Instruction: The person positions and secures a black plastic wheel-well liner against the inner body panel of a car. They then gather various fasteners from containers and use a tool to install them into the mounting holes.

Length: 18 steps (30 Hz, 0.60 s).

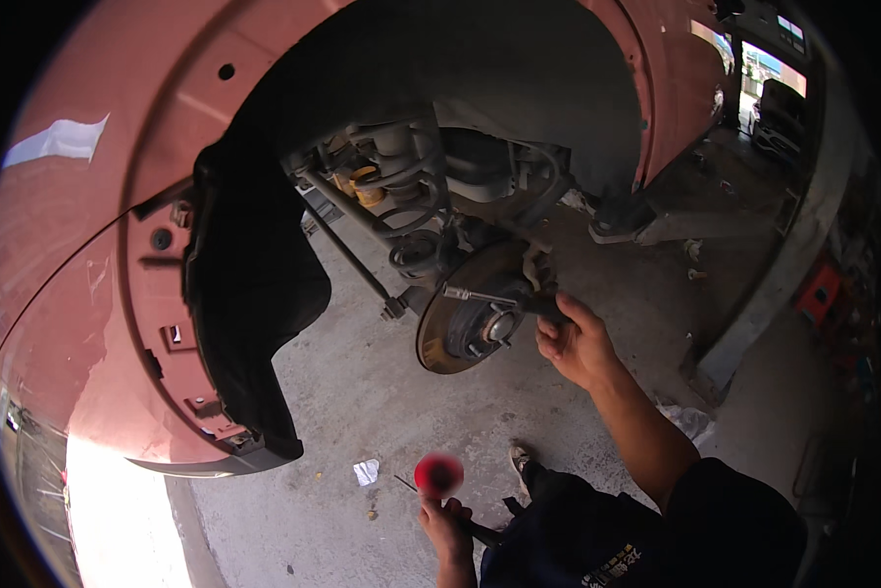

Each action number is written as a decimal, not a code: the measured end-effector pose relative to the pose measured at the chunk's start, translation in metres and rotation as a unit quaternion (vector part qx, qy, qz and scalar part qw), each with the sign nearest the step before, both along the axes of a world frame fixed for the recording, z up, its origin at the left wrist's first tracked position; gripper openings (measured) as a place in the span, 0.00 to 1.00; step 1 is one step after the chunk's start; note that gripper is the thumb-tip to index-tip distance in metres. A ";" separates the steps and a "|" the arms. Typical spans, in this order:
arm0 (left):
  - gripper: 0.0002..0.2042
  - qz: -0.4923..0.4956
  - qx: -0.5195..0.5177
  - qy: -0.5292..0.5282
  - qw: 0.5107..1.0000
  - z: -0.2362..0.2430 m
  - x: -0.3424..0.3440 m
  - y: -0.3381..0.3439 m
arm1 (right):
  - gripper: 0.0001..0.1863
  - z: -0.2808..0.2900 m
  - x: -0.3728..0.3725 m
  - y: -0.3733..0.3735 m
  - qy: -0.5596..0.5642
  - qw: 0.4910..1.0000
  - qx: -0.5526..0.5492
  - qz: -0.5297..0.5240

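In my right hand [579, 345] is a socket driver [481, 296] with a dark handle, fingers closed round it. Its silver shaft points left across the brake disc [440, 338], near the wheel hub [500, 326] and its studs; contact cannot be told. Low in the view my left hand [446, 534] is closed on a tool with a black handle and a round red end [438, 476]. Motion blurs that end, and the tool's exact kind is unclear. A thin dark rod shows beside it.
The raised red car body [87, 323] arches over the disc, with a black wheel-arch liner [249, 294] hanging at left. Behind the disc are a coil spring [416, 201] and a lift arm [705, 227]. White paper [366, 472] lies on the floor; a lift post [754, 304] stands right.
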<state>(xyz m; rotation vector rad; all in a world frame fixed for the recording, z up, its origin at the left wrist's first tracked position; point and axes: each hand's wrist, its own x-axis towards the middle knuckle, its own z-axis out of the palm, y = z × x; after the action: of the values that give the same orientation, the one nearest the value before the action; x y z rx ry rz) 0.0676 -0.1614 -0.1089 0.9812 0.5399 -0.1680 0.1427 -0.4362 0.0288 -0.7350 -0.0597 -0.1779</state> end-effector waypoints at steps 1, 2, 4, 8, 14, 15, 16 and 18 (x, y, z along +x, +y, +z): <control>0.25 -0.013 0.025 -0.012 1.000 -0.007 -0.001 0.001 | 0.16 -0.033 -0.021 -0.016 0.032 0.999 0.015 0.014; 0.28 -0.041 0.054 -0.009 0.998 -0.007 -0.002 0.000 | 0.15 -0.057 -0.043 -0.033 0.065 0.997 0.030 0.024; 0.20 -0.024 0.054 0.021 0.998 -0.003 -0.002 -0.006 | 0.15 -0.088 -0.079 -0.057 0.127 0.991 0.034 -0.023; 0.22 -0.063 0.114 0.017 0.991 -0.003 -0.002 -0.038 | 0.17 -0.100 -0.145 -0.137 0.177 0.975 -0.059 -0.118; 0.22 -0.068 0.101 0.021 0.992 0.006 0.003 -0.104 | 0.21 -0.074 -0.144 -0.271 0.250 0.869 -0.311 -0.291; 0.22 -0.060 0.102 0.024 0.993 0.004 0.002 -0.116 | 0.20 -0.074 -0.132 -0.297 0.259 0.837 -0.349 -0.333; 0.22 -0.046 0.095 0.027 0.994 0.000 0.002 -0.130 | 0.19 -0.066 -0.119 -0.319 0.261 0.820 -0.357 -0.364; 0.22 -0.027 0.086 0.032 0.995 -0.003 0.003 -0.164 | 0.17 -0.060 -0.091 -0.382 0.240 0.757 -0.438 -0.422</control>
<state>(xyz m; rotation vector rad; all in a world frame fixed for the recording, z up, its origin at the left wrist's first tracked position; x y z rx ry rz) 0.0702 -0.3258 -0.1121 1.1621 0.5939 -0.2052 0.0515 -0.8184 -0.0313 -1.7081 0.7542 -0.8606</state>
